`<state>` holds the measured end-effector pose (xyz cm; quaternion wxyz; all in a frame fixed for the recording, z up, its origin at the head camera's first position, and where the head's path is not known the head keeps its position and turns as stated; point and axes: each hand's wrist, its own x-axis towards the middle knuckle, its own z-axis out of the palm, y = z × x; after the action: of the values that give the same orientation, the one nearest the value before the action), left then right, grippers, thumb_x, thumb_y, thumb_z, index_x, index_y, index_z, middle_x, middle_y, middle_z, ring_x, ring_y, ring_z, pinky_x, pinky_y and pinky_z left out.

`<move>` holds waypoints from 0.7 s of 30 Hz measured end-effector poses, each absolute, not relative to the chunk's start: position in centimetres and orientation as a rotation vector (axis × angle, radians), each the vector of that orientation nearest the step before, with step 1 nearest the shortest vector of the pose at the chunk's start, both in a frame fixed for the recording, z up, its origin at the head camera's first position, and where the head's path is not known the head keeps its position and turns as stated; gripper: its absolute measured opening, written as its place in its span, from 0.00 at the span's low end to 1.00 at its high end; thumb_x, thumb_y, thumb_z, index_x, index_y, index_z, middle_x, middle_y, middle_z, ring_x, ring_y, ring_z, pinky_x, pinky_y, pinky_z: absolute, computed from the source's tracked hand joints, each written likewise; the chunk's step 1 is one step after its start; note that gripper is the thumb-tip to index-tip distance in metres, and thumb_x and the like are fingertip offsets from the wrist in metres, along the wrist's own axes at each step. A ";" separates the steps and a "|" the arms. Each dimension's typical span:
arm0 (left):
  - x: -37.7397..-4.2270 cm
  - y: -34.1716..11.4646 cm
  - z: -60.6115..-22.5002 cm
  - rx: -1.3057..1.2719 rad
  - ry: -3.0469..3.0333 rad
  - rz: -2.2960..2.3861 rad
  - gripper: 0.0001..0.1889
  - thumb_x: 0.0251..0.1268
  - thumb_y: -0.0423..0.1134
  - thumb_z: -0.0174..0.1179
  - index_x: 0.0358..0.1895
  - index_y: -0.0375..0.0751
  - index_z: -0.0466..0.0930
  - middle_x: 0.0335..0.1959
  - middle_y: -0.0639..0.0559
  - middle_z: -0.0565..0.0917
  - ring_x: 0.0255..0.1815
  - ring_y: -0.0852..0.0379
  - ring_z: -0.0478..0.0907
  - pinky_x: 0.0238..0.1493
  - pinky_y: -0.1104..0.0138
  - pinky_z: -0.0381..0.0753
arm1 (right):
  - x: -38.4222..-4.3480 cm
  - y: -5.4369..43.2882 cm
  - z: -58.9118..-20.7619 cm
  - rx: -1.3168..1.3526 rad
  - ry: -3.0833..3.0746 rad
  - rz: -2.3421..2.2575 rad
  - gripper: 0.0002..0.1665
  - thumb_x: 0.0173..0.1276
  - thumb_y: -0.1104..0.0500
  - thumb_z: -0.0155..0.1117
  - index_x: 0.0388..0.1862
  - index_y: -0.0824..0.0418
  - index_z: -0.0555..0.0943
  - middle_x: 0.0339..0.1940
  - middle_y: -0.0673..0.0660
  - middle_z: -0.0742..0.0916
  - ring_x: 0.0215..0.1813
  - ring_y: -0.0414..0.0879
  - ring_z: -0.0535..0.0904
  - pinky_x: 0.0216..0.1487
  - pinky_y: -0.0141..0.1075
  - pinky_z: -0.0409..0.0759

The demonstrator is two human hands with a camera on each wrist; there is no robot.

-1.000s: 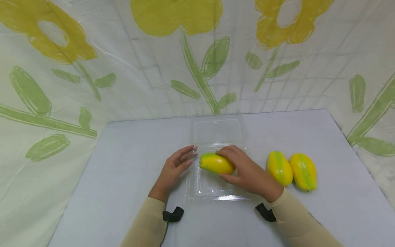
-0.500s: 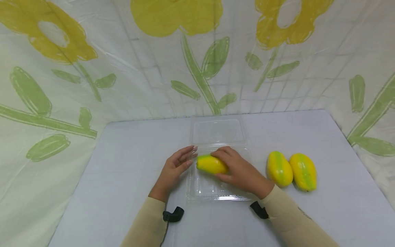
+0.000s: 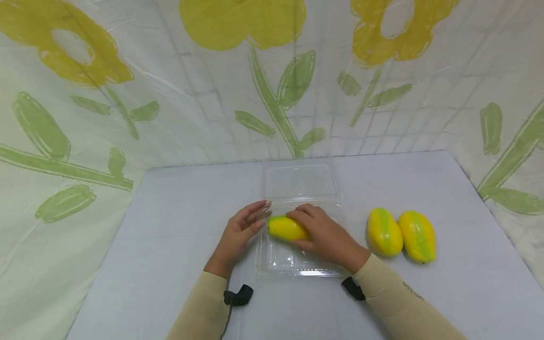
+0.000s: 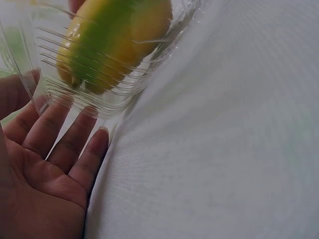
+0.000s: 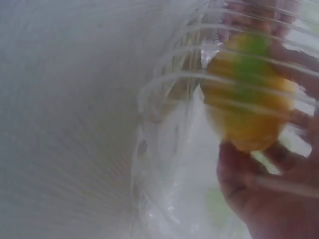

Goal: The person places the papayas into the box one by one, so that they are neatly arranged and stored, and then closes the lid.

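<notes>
My right hand (image 3: pixel 325 233) grips a glossy yellow papaya (image 3: pixel 286 228) with a green stripe, thumb on the near side and fingers over the far side. The papaya is inside the base of a clear plastic clamshell box (image 3: pixel 280 264), at its left part. Through the ribbed wall in the left wrist view, the papaya (image 4: pixel 114 45) lies close to the wall. My left hand (image 3: pixel 240 236) is at the box's left side, fingers nearly straight, fingertips touching the outside of the wall. In the right wrist view the papaya (image 5: pixel 249 94) is blurred behind the clear plastic.
Two more papayas, one on the left (image 3: pixel 385 232) and one on the right (image 3: pixel 417 236), lie side by side right of the box. The box's open lid (image 3: pixel 301 182) lies back toward the rear table edge. Behind the white table (image 3: pixel 178 198) hangs a flower-patterned curtain (image 3: pixel 191 104).
My right hand has moved left and slightly nearer with the papaya, bringing it to the left side of the box. The left hand and the other papayas have stayed put.
</notes>
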<state>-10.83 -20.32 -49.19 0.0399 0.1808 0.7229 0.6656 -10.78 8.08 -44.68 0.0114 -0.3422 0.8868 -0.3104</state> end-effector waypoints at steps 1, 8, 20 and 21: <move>-10.8 -20.3 -49.2 0.552 2.214 2.041 0.28 0.82 0.31 0.61 0.81 0.44 0.72 0.76 0.49 0.78 0.74 0.45 0.77 0.75 0.59 0.71 | -10.8 8.1 -44.7 -1.068 2.771 -0.966 0.40 0.68 0.55 0.84 0.76 0.59 0.78 0.70 0.59 0.79 0.67 0.56 0.77 0.69 0.52 0.79; -10.9 -20.3 -49.3 0.555 2.207 2.054 0.28 0.82 0.30 0.61 0.80 0.42 0.73 0.76 0.47 0.78 0.75 0.45 0.76 0.75 0.60 0.72 | -10.8 8.0 -44.7 -1.067 2.777 -1.003 0.40 0.68 0.51 0.84 0.74 0.62 0.78 0.67 0.59 0.80 0.63 0.54 0.78 0.67 0.49 0.81; -10.9 -20.4 -49.4 0.551 2.214 2.059 0.27 0.82 0.30 0.61 0.80 0.41 0.73 0.76 0.46 0.78 0.76 0.43 0.75 0.75 0.62 0.71 | -10.9 8.1 -44.9 -1.122 2.829 -1.053 0.37 0.67 0.58 0.85 0.70 0.65 0.79 0.65 0.60 0.80 0.64 0.55 0.78 0.69 0.49 0.79; -10.9 -20.4 -49.4 0.546 2.216 2.057 0.27 0.82 0.31 0.61 0.80 0.42 0.73 0.76 0.46 0.78 0.76 0.43 0.75 0.75 0.62 0.71 | -10.9 8.0 -44.9 -1.128 2.836 -1.059 0.37 0.67 0.58 0.85 0.70 0.65 0.79 0.65 0.61 0.80 0.65 0.55 0.77 0.70 0.49 0.79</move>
<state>-10.92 -20.36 -49.36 0.0344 0.1776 0.7208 0.6691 -10.88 8.05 -44.90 -0.0444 -0.3487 0.8770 -0.3276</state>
